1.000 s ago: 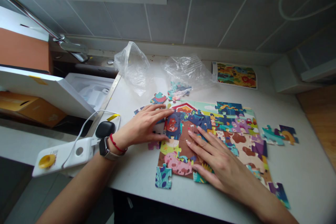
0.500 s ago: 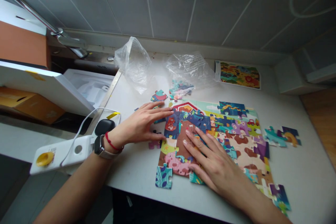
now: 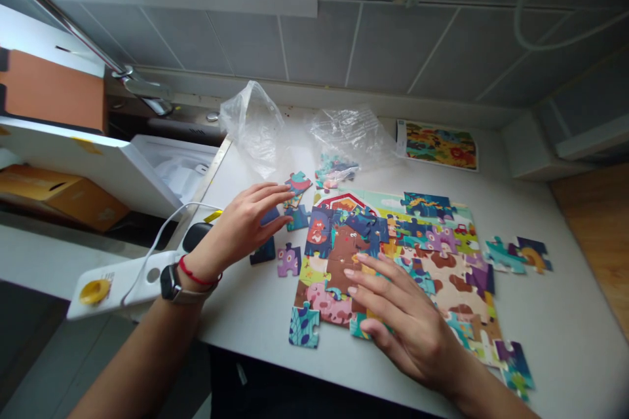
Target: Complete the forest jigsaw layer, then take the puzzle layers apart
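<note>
A farm-animal jigsaw puzzle (image 3: 452, 275) lies on the white counter, with loose pieces resting on top of it and around its edges. My right hand (image 3: 407, 314) is over its lower middle, fingers spread, holding nothing; whether the fingertips touch the puzzle I cannot tell. My left hand (image 3: 246, 222) is left of the puzzle with fingers stretched out, above several loose pieces. Near it lie a purple puzzle piece (image 3: 289, 260), a dark blue piece (image 3: 263, 251) and a teal piece (image 3: 297, 217). A leaf-patterned piece (image 3: 303, 326) sits at the puzzle's lower left corner.
Two clear plastic bags (image 3: 253, 127) (image 3: 348, 137) lie at the back, with more pieces (image 3: 337, 170) by the right one. A picture card (image 3: 439, 144) is at the back right. Joined pieces (image 3: 515, 254) lie at right. A power strip (image 3: 120, 288) sits by the left edge.
My left hand has moved left, off the puzzle's edge, uncovering the purple and dark blue pieces. My right hand has shifted slightly and its fingers appear more raised. The view has tilted a little.
</note>
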Demonstrator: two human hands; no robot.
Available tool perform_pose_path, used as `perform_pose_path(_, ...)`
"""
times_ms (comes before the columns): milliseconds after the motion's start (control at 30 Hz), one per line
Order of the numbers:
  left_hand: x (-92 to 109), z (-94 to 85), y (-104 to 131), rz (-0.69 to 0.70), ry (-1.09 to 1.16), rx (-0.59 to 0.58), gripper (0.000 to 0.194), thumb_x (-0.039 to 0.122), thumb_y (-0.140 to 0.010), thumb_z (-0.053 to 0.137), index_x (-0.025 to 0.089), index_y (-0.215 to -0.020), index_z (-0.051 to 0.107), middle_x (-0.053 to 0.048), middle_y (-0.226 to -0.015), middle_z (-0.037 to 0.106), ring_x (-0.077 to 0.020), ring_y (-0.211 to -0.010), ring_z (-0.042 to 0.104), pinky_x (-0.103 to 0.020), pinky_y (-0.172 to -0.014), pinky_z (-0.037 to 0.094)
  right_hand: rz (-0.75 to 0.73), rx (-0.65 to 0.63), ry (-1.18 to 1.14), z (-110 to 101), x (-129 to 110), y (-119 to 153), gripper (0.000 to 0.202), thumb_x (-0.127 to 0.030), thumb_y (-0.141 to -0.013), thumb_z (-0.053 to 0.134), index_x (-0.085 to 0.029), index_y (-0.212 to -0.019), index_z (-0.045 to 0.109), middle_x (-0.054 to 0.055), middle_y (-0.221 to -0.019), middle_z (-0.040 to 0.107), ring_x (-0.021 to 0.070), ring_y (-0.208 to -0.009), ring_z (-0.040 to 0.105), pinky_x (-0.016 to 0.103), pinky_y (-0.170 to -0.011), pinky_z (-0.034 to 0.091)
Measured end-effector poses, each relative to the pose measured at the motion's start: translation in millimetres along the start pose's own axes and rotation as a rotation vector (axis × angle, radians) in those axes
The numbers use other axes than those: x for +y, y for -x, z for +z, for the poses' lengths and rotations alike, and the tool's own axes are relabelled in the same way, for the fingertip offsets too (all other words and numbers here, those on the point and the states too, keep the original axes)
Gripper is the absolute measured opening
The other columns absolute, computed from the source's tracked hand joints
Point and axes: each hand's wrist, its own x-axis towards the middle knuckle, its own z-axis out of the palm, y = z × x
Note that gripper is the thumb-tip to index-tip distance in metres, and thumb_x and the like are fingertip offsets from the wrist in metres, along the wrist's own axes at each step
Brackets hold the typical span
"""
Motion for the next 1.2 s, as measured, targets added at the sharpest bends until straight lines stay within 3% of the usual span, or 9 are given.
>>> perform_pose_path(200,13,-8.1,63,-0.11,-0.15,-0.096,0.064,0.052,-0.099,0.069,0.027,-0.156,0.052,-0.011,-0.16,0.055,-0.037,-0.152,0.046,-0.06,-0.122,0.045,-0.039,0.104,-0.153,-5,-5,0,0.027,-0.029,-0.108,0.051,-0.013,-0.117,0.072,0.015,-0.109,0.08,0.0288,-0.117,0.072,0.044,-0.101,0.061)
perform_pose_path(300,19,-1.0,91,-0.132,-0.212,-0.096,0.06,0.047,-0.102,0.066,0.026,-0.156,0.051,-0.011,-0.16,0.055,-0.0366,-0.154,0.044,-0.061,-0.123,0.045,-0.067,0.115,-0.183,-8,-9,-4,0.025,-0.028,-0.108,0.052,-0.013,-0.112,0.071,0.015,-0.103,0.08,0.027,-0.106,0.074,0.04,-0.092,0.063)
perform_pose_path(400,24,9.3,106,-0.151,-0.216,-0.069,0.045,0.041,-0.105,0.06,0.024,-0.148,0.06,-0.011,-0.155,0.06,-0.0342,-0.15,0.05,-0.058,-0.12,0.05,-0.081,0.118,-0.184,-9,-13,-6,0.019,-0.023,-0.106,0.055,-0.013,-0.107,0.071,0.014,-0.099,0.079,0.0256,-0.098,0.074,0.039,-0.089,0.063)
perform_pose_path(633,28,9.8,103,-0.214,-0.124,0.011,0.032,0.032,-0.107,0.057,0.026,-0.137,0.067,-0.011,-0.136,0.073,-0.0295,-0.129,0.068,-0.052,-0.109,0.058,-0.104,0.111,-0.217,-8,-16,-5,0.011,-0.014,-0.102,0.059,-0.015,-0.104,0.07,0.011,-0.095,0.078,0.0225,-0.088,0.072,0.037,-0.084,0.061)
perform_pose_path(767,30,3.4,96,-0.287,-0.033,0.003,0.038,0.033,-0.103,0.061,0.026,-0.141,0.061,-0.011,-0.129,0.073,-0.0282,-0.121,0.07,-0.049,-0.107,0.058,-0.107,0.118,-0.208,-7,-17,-4,0.012,-0.014,-0.101,0.059,-0.016,-0.102,0.071,0.009,-0.091,0.077,0.0214,-0.085,0.072,0.035,-0.08,0.06)
perform_pose_path(967,39,6.4,95,-0.409,-0.027,0.041,0.057,0.026,-0.095,0.068,0.024,-0.15,0.051,-0.013,-0.135,0.068,-0.0291,-0.126,0.065,-0.052,-0.112,0.053,-0.107,0.132,-0.197,-5,-14,-4,0.016,-0.016,-0.103,0.058,-0.017,-0.104,0.073,0.009,-0.091,0.079,0.0207,-0.086,0.073,0.033,-0.08,0.061)
perform_pose_path(1200,31,5.9,88,-0.395,-0.026,0.07,0.056,0.02,-0.085,0.072,0.024,-0.139,0.06,-0.007,-0.107,0.074,-0.0272,-0.109,0.071,-0.052,-0.104,0.056,-0.074,0.124,-0.216,-3,-7,-3,0.02,-0.018,-0.105,0.055,-0.018,-0.099,0.074,0.009,-0.089,0.078,0.0199,-0.083,0.074,0.032,-0.076,0.061)
